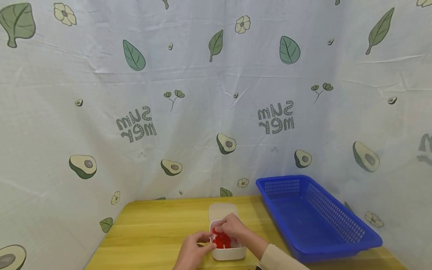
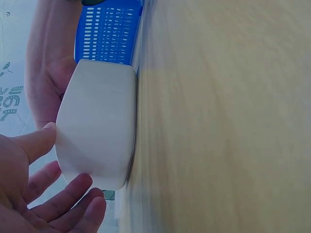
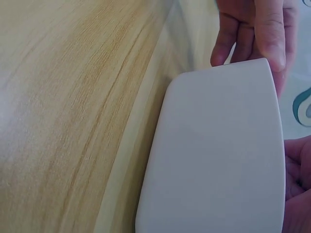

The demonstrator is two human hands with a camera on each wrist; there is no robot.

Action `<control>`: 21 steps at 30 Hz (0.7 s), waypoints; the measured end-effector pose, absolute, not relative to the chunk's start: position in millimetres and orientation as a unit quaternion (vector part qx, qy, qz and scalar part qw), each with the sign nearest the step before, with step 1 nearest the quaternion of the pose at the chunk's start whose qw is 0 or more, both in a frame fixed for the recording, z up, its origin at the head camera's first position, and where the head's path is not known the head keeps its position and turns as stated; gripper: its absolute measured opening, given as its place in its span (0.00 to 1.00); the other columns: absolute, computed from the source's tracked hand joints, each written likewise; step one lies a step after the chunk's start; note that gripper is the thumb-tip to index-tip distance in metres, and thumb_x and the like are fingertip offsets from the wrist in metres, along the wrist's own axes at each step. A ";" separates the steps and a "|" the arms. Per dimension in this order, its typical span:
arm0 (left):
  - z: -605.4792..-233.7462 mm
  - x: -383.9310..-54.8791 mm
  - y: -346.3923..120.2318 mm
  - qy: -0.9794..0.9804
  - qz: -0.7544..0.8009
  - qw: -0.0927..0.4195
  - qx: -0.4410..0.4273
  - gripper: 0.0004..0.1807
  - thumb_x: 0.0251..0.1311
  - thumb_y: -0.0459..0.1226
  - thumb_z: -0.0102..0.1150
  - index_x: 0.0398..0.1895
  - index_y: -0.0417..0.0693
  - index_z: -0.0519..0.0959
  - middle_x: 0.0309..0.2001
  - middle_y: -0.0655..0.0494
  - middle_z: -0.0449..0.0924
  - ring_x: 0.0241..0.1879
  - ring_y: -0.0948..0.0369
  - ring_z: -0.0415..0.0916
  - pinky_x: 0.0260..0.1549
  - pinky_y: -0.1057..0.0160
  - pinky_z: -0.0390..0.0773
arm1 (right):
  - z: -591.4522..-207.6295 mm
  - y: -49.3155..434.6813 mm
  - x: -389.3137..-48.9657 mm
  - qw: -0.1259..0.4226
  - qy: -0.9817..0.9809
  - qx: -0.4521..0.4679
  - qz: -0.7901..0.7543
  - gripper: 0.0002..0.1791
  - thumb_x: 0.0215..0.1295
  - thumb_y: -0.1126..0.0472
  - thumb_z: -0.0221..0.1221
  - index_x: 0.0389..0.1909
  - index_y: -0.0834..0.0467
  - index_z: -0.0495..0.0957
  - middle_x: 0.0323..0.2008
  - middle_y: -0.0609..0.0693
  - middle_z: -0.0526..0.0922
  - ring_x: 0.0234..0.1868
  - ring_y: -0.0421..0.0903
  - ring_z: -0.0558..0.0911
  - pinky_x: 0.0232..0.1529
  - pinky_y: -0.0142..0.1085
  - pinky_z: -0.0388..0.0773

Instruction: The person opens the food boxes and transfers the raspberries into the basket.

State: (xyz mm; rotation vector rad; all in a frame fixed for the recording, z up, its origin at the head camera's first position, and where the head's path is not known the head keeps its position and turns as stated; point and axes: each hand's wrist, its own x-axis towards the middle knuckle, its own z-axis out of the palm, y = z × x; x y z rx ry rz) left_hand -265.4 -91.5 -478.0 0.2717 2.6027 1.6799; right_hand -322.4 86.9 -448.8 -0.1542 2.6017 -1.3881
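Note:
A small white box point(image 1: 228, 255) stands on the table with its lid point(image 1: 222, 211) folded back. Inside it lies bright red stuff point(image 1: 221, 240) with a lumpy outline, too small to make out its kind. My right hand point(image 1: 233, 227) reaches in over the right rim, its curled fingers pinching the upper part of the red thing. At the box's left side is my left hand point(image 1: 193, 250). In the left wrist view its thumb touches the rim and its loosely bent, spread fingers point(image 2: 68, 196) lie against the outer wall. The box walls hide the red contents in both wrist views.
A large blue plastic basket point(image 1: 303, 225) with perforated sides stands to the right of the box. The wooden table point(image 1: 158, 225) ends against a white curtain point(image 1: 195, 123) printed with avocados and leaves.

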 end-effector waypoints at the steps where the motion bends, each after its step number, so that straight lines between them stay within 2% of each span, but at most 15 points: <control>1: -478.0 -264.6 -91.6 0.838 0.538 0.014 0.085 0.20 0.58 0.47 0.72 0.51 0.48 0.84 0.46 0.54 0.86 0.43 0.57 0.79 0.48 0.50 0.84 | -448.4 87.1 -322.0 0.092 0.877 -0.055 -0.468 0.09 0.64 0.65 0.64 0.42 0.62 0.88 0.35 0.52 0.87 0.35 0.47 0.80 0.38 0.39 0.84; 11: -476.4 -260.9 -91.0 0.846 0.528 0.011 0.074 0.21 0.58 0.46 0.72 0.53 0.49 0.84 0.46 0.56 0.85 0.45 0.57 0.78 0.48 0.51 0.84 | -439.0 93.3 -319.3 0.088 0.880 -0.070 -0.462 0.13 0.64 0.62 0.65 0.47 0.64 0.86 0.38 0.53 0.87 0.35 0.47 0.80 0.36 0.40 0.82; 16: -475.7 -261.1 -90.4 0.846 0.529 0.012 0.069 0.20 0.58 0.45 0.72 0.52 0.49 0.84 0.46 0.56 0.85 0.45 0.57 0.78 0.48 0.50 0.84 | -431.4 98.4 -317.8 0.085 0.882 -0.078 -0.458 0.12 0.65 0.62 0.64 0.47 0.62 0.87 0.33 0.54 0.86 0.20 0.43 0.69 0.20 0.31 0.69; 18: -476.1 -261.8 -90.0 0.848 0.526 0.007 0.072 0.20 0.58 0.46 0.72 0.52 0.48 0.84 0.46 0.55 0.85 0.45 0.57 0.78 0.48 0.51 0.84 | -428.7 100.6 -317.0 0.081 0.880 -0.083 -0.460 0.12 0.65 0.63 0.63 0.47 0.62 0.87 0.31 0.54 0.84 0.15 0.42 0.62 0.17 0.28 0.62; 21: -476.9 -262.2 -89.7 0.850 0.522 0.001 0.076 0.20 0.58 0.45 0.72 0.52 0.48 0.84 0.47 0.54 0.86 0.46 0.57 0.79 0.48 0.50 0.83 | -425.7 103.6 -316.6 0.080 0.878 -0.084 -0.464 0.12 0.66 0.63 0.63 0.46 0.61 0.87 0.30 0.54 0.84 0.13 0.40 0.59 0.16 0.27 0.60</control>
